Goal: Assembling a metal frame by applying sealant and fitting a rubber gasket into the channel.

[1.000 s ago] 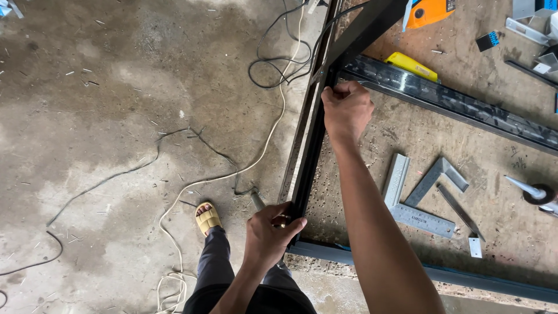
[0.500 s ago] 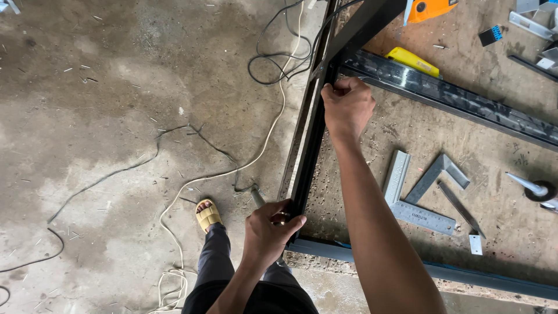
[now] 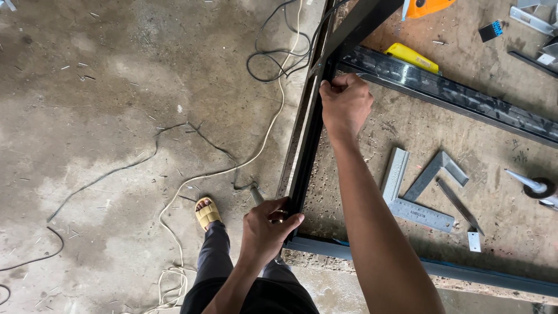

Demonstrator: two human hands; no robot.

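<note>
With my left hand (image 3: 268, 228) and right hand (image 3: 344, 103) both clamped on the dark frame bar (image 3: 309, 142) at centre frame, I should press evenly along its length.

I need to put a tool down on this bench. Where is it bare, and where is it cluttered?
The bench is bare between the right hand, the long dark bar and the metal squares, and again below the squares toward the blue-grey bar. The far right corner is crowded with brackets and a caster wheel.
</note>
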